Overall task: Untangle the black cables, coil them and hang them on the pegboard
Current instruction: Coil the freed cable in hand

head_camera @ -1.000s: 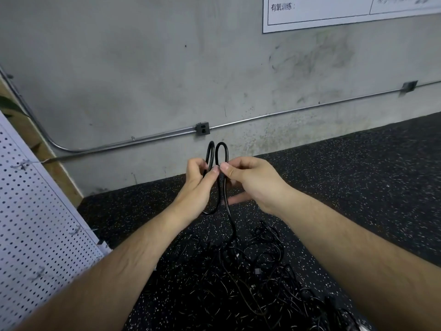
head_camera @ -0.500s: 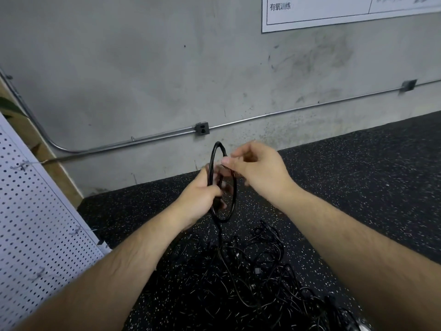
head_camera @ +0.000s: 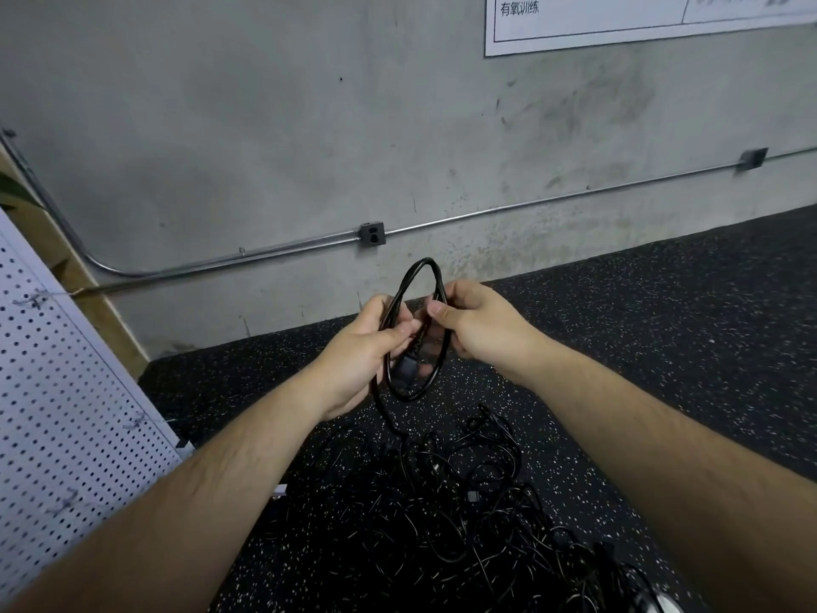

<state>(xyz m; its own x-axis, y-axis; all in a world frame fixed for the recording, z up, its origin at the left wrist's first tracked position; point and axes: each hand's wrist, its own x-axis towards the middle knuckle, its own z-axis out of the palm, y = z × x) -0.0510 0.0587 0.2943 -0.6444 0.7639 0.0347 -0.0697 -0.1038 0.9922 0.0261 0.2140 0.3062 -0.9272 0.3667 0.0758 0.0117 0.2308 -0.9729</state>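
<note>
A thick black cable loop (head_camera: pixel 421 271) stands upright between my hands at chest height. My left hand (head_camera: pixel 360 353) grips its left side with thumb and fingers. My right hand (head_camera: pixel 475 323) pinches its right side. A black plug hangs inside the loop's lower part. The cable's tail runs down to a tangled heap of thin black cables (head_camera: pixel 464 515) on the floor below my forearms. The white pegboard (head_camera: pixel 66 391) leans at the left, with small metal hooks on it.
Black speckled rubber floor (head_camera: pixel 663 311) spreads to the right and ahead. A grey concrete wall carries a metal conduit (head_camera: pixel 508 210) and an outlet box (head_camera: pixel 372 234). A white printed sheet (head_camera: pixel 619 19) hangs at the top right.
The two narrow loops seen a second ago merged into one wider oval. My right hand rose, then came back down onto the loop's right side, and the plug now shows inside it.
</note>
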